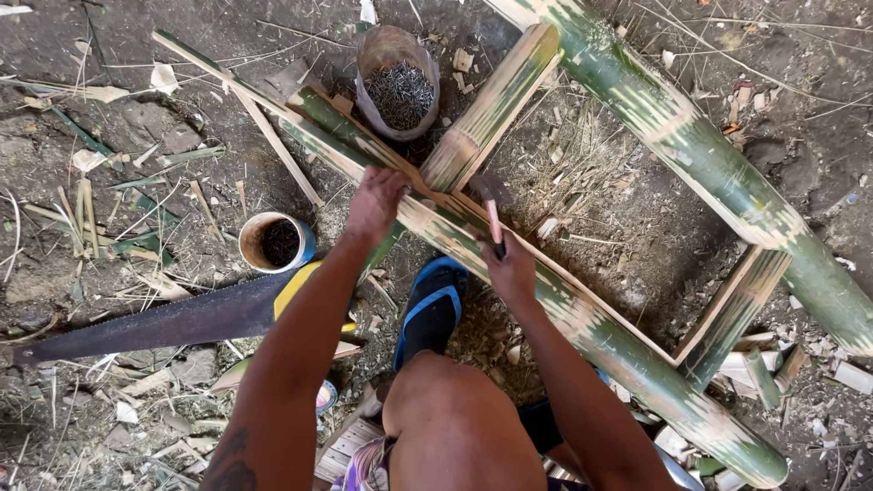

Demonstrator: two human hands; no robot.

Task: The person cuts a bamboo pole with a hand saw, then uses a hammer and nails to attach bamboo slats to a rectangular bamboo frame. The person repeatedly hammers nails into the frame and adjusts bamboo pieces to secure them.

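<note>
My right hand [512,270] grips the handle of a hammer [492,202], whose dark head hovers over the joint where a short bamboo crosspiece [492,106] meets a long split green bamboo pole [582,318]. My left hand [376,202] rests on the pole just left of that joint, fingers pressed on the bamboo; whether it pinches a nail I cannot tell. My foot in a blue sandal [431,309] is planted beside the pole.
A thicker bamboo pole [691,145] runs diagonally at the right, joined by another short crosspiece [732,314]. A sack of nails [398,91] stands at the top. A small tin [275,242] and a handsaw [164,323] lie on the dirt at the left, among bamboo scraps.
</note>
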